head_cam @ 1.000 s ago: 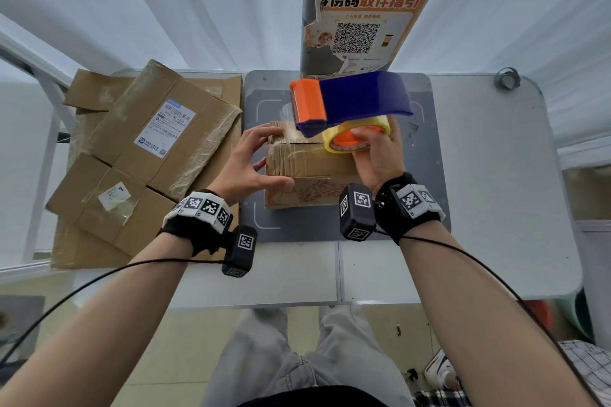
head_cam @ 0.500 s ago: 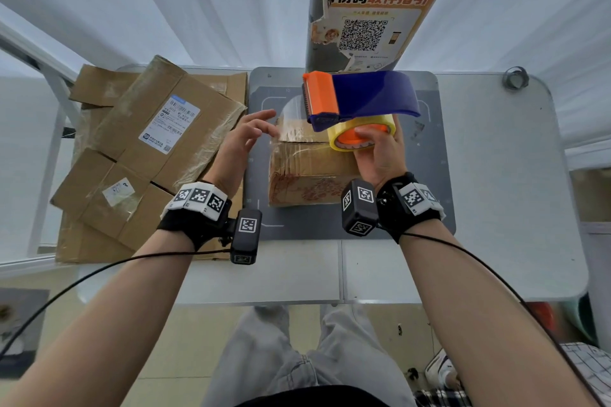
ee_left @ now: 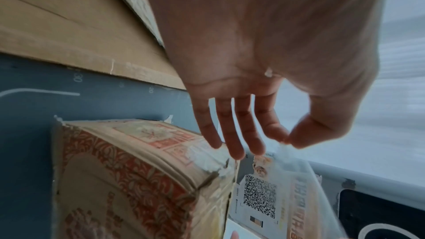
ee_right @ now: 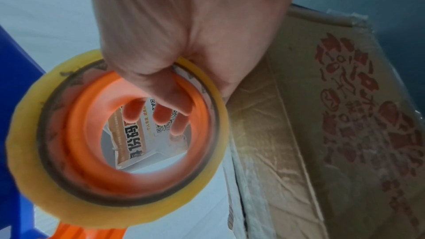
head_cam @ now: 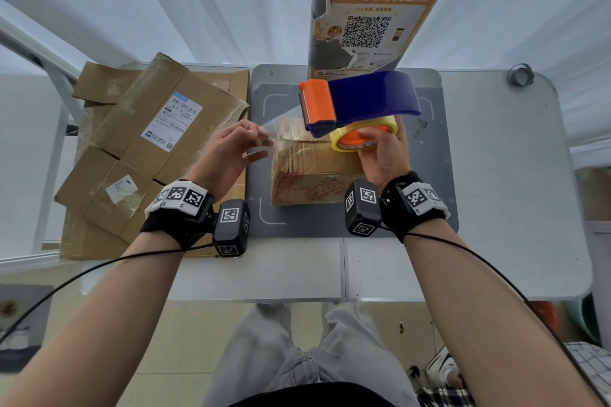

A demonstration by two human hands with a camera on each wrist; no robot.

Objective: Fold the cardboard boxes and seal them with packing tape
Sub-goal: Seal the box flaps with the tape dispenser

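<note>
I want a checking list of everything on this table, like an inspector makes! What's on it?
Surface: pale table with a grey mat in the middle.
Job's things: small printed box on the mat; tape dispenser above it, clear tape strip pulled out leftward.
Clutter: flattened boxes piled at the table's left; small tape ring at the far right corner.
Hands: left hand pinches the strip's end; right hand holds the dispenser through its roll.
Cables: black wrist cables trail along both arms.
Surroundings: white curtain, post with QR poster.
</note>
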